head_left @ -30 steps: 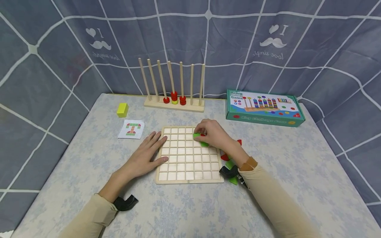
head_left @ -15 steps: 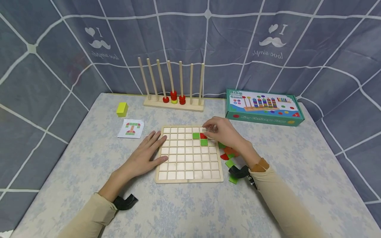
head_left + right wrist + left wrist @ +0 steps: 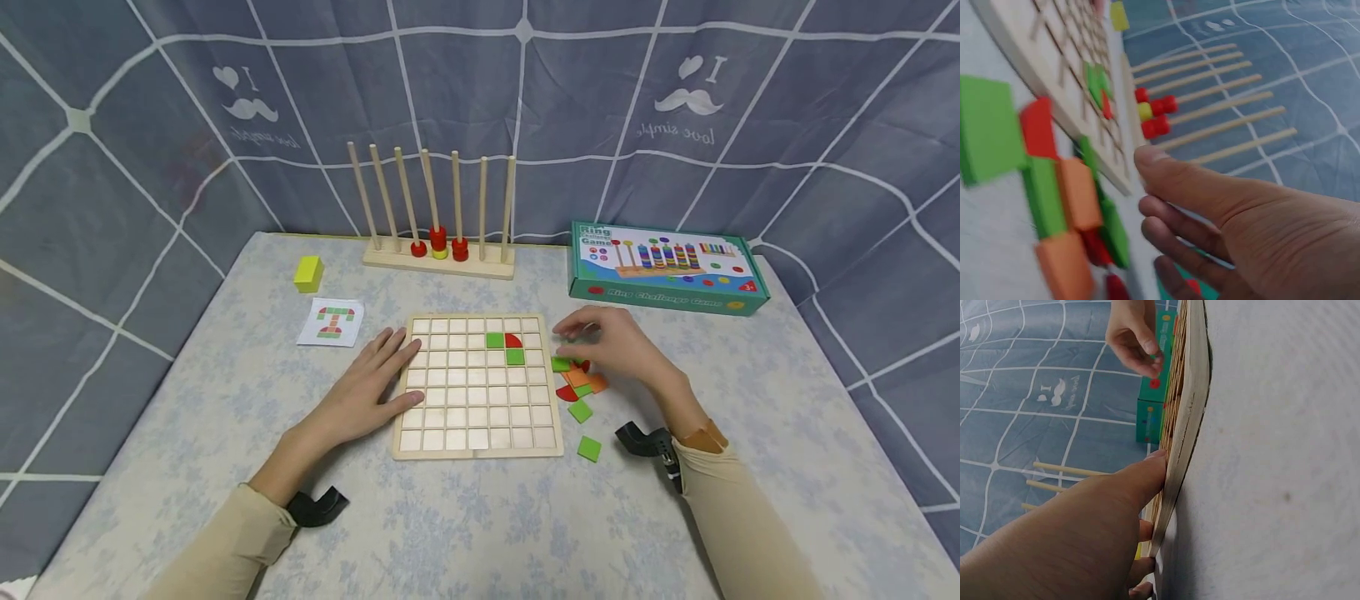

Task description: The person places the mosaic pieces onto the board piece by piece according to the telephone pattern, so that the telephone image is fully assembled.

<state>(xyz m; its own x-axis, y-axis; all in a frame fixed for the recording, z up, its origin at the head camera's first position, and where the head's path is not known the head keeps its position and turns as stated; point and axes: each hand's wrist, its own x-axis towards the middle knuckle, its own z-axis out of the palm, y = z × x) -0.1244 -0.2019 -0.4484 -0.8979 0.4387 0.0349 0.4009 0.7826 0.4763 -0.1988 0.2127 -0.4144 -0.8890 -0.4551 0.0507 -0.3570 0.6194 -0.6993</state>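
Note:
A wooden grid board (image 3: 457,398) lies flat on the table. Upper right in its cells sit two green squares (image 3: 495,340) and a red quarter-circle tile (image 3: 513,341). My left hand (image 3: 363,387) rests on the board's left edge, fingers spread; in the left wrist view its thumb (image 3: 1147,472) lies over the rim. To the right of the board is a loose heap of green, red and orange tiles (image 3: 576,378). My right hand (image 3: 618,342) hovers at the heap's far end. In the right wrist view its thumb (image 3: 1179,175) and fingers are apart with nothing between them.
Two single green squares (image 3: 580,411) lie nearer me than the heap. A pattern card (image 3: 331,323) and a yellow block (image 3: 308,274) are at the left. Behind the board stand a peg rack (image 3: 480,265) with several rings and a Ring Challenge Game box (image 3: 667,271).
My right hand has lifted away from the tiles on the board and moved right to the loose heap, uncovering the red quarter-circle. The left hand has stayed in place.

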